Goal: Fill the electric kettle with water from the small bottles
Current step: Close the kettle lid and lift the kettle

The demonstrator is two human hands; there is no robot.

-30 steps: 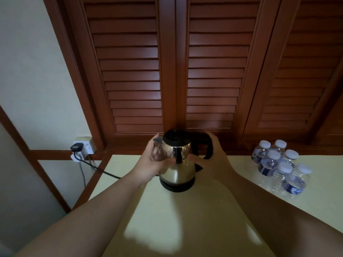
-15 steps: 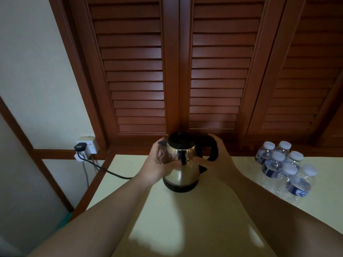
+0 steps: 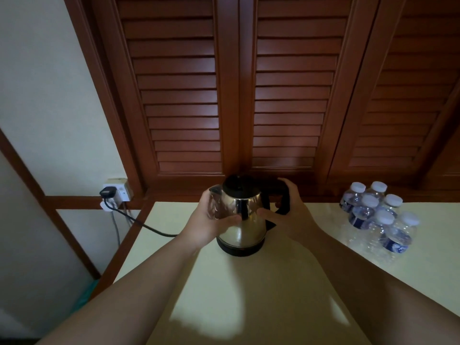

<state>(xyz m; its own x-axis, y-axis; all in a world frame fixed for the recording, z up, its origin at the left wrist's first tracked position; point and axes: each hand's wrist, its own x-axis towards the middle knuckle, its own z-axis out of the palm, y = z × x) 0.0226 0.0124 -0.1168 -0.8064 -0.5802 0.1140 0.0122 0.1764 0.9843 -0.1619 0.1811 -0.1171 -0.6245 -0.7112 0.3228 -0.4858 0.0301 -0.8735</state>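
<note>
**Both hands on kettle, lid down, bottles untouched**

Kettle (image 3: 240, 217) stands upright on its black base near the back edge of the pale worktop (image 3: 249, 295), just in front of the brown slatted shutters (image 3: 249, 95). Black lid is closed.

Left hand (image 3: 211, 220) wraps the steel body on the spout side: thumb across the front, fingers curled round the far side and mostly hidden behind the metal. Right hand (image 3: 293, 215) grips the black handle: fingers go over the top, thumb points toward the body. Handle itself is largely covered by that hand and blends into the dark shutters, so its outline is hard to read. Cannot tell whether the kettle is lifted off the base; the seam is in shadow.

Bottles (image 3: 378, 215): 6 white caps visible, clustered together at the right of the worktop, well apart from the kettle. Clear bodies, blue labels, print too small to read.

Black cord (image 3: 139, 224) runs from a plug (image 3: 107, 192) in the wall socket (image 3: 119, 191) toward the kettle; its end vanishes behind the left wrist. Both forearms are cut off by the bottom edge of the view.
</note>
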